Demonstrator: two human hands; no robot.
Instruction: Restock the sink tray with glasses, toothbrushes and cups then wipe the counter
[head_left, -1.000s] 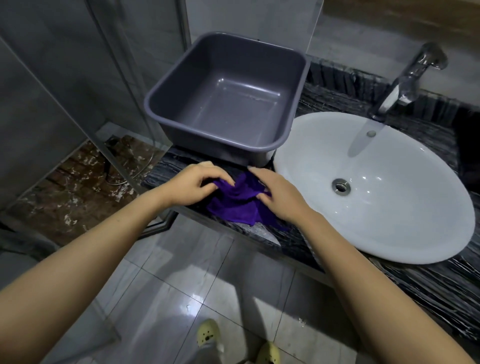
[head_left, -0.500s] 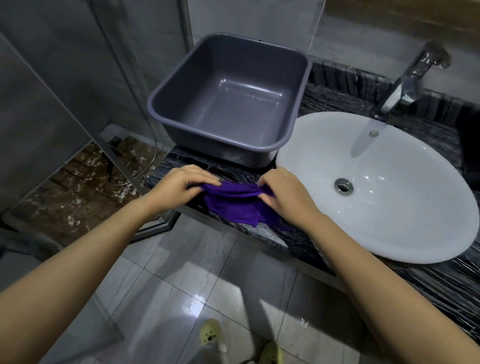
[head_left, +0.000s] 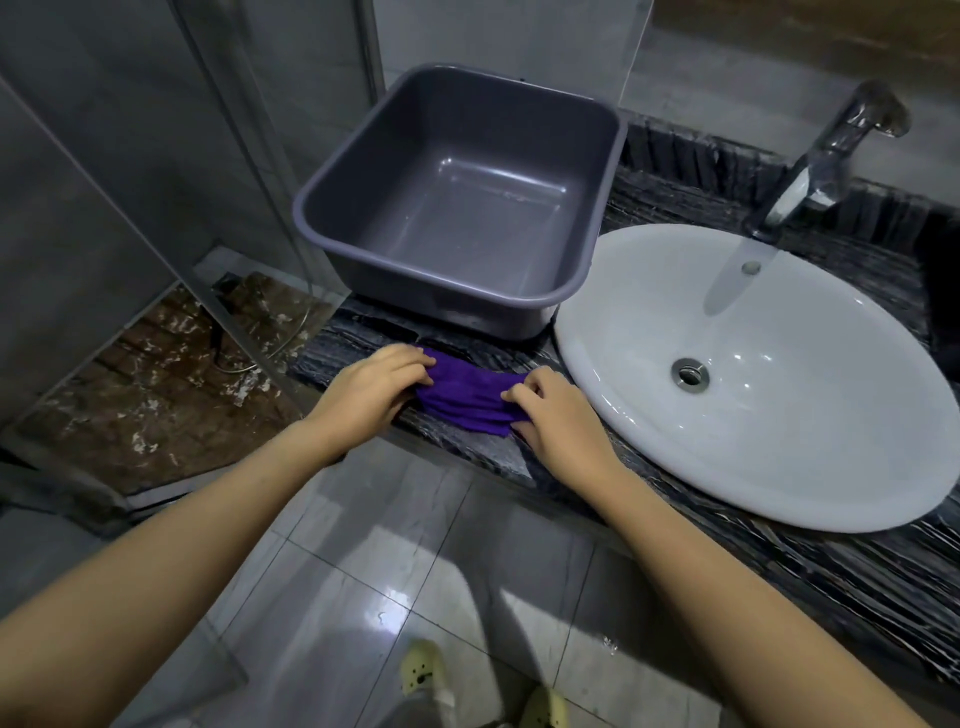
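The purple cloth (head_left: 467, 397) lies bunched on the dark stone surface (head_left: 831, 561), just in front of the empty grey tub (head_left: 452, 208) and beside the white sink (head_left: 753, 379). The left hand (head_left: 371, 387) pinches its left edge and the right hand (head_left: 558, 415) its right edge, each grip closed on fabric. To wipe well, spread the cloth flat first, press with the palms, and pull long strokes along the front edge without nudging the tub.

left of the white oval ceramic basin (head_left: 753, 395), a glass shower screen (head_left: 218, 171) fronts brown mottled flooring (head_left: 150, 395); below the basin, glossy grey floor tiles (head_left: 395, 587) reflect light; grey wall tiles (head_left: 498, 36) rise behind.
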